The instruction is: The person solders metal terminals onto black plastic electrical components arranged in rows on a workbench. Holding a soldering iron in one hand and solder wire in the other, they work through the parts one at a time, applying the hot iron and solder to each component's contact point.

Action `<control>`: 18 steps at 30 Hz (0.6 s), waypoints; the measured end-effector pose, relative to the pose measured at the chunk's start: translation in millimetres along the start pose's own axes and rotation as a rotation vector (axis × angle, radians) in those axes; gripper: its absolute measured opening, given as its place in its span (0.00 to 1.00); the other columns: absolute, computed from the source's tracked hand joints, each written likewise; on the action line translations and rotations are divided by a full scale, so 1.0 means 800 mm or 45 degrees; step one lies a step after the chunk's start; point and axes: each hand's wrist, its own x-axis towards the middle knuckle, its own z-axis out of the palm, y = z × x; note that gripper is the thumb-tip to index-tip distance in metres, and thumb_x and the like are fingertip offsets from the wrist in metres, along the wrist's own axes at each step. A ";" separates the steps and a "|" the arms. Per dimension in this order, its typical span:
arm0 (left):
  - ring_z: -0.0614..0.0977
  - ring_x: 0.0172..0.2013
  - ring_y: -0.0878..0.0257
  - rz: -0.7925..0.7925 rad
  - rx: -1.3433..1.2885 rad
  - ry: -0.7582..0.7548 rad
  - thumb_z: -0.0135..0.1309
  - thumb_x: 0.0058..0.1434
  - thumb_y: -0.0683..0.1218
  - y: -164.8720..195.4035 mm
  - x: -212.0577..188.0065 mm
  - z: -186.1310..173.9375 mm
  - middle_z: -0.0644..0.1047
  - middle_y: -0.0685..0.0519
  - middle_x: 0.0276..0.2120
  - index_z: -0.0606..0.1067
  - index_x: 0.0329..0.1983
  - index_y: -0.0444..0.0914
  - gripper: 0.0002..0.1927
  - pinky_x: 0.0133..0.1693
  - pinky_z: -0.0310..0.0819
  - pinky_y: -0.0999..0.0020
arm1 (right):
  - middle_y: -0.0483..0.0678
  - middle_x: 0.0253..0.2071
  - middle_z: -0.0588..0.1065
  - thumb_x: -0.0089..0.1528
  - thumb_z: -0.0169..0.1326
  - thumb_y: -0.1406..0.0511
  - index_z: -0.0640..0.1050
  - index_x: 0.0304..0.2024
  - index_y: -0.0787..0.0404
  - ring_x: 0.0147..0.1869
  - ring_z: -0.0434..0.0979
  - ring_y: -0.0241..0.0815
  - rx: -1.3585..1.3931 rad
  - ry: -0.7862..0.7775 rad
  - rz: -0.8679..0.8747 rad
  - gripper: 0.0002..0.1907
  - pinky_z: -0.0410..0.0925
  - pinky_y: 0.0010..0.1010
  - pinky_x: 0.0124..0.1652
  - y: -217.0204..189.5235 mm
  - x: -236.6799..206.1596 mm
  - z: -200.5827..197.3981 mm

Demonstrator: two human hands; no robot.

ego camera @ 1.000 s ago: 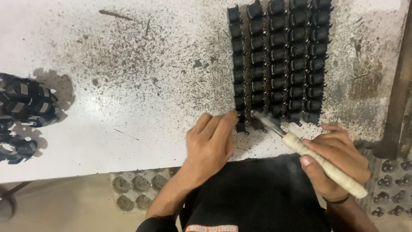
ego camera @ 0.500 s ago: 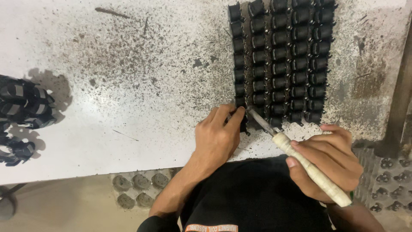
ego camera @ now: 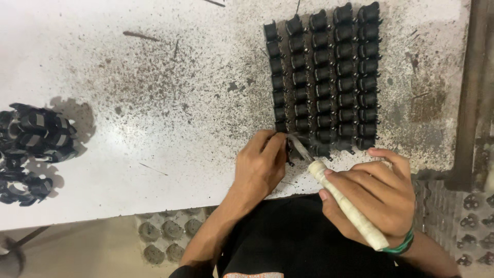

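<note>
Several rows of small black parts [ego camera: 325, 77] lie in a neat block on a stained white table [ego camera: 154, 103]. My left hand [ego camera: 261, 163] rests at the block's near left corner, fingertips pinching the nearest black part there. My right hand [ego camera: 375, 190] grips a knife-like tool with a pale wrapped handle [ego camera: 346, 205]; its thin metal blade [ego camera: 300, 145] points up-left and meets the part at my left fingertips.
A loose heap of black parts [ego camera: 36, 141] sits at the table's left edge. Below the table's front edge a grey moulded tray with round pockets [ego camera: 164, 237] shows. A dark metal bar [ego camera: 471, 92] runs along the right side.
The view has shifted slightly. The tool's blade has moved left toward my left fingertips at the block's corner, and my right hand has followed.
</note>
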 end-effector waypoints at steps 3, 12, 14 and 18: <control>0.80 0.26 0.52 -0.050 0.151 -0.237 0.58 0.59 0.33 0.017 0.004 -0.038 0.77 0.48 0.29 0.77 0.45 0.33 0.12 0.25 0.74 0.58 | 0.45 0.33 0.82 0.55 0.65 0.66 0.83 0.37 0.58 0.37 0.81 0.37 0.131 0.113 0.150 0.08 0.67 0.43 0.60 0.021 -0.016 0.000; 0.75 0.25 0.63 0.223 0.217 0.159 0.60 0.57 0.30 0.016 0.056 -0.063 0.76 0.52 0.28 0.80 0.45 0.32 0.13 0.21 0.67 0.69 | 0.50 0.35 0.81 0.58 0.62 0.65 0.82 0.41 0.65 0.41 0.81 0.42 0.301 0.308 0.161 0.11 0.67 0.40 0.58 0.059 -0.035 0.032; 0.82 0.34 0.57 0.144 0.268 0.064 0.56 0.53 0.30 -0.002 0.055 -0.036 0.78 0.45 0.39 0.81 0.46 0.34 0.17 0.25 0.76 0.69 | 0.49 0.35 0.81 0.57 0.62 0.65 0.82 0.39 0.64 0.40 0.81 0.41 0.280 0.304 0.134 0.10 0.67 0.42 0.59 0.058 -0.034 0.032; 0.82 0.33 0.59 0.094 0.257 0.017 0.58 0.55 0.32 -0.019 0.044 -0.017 0.79 0.49 0.38 0.82 0.46 0.36 0.16 0.27 0.78 0.67 | 0.49 0.36 0.82 0.57 0.62 0.65 0.82 0.38 0.64 0.40 0.81 0.40 0.262 0.270 0.148 0.10 0.67 0.43 0.60 0.057 -0.027 0.031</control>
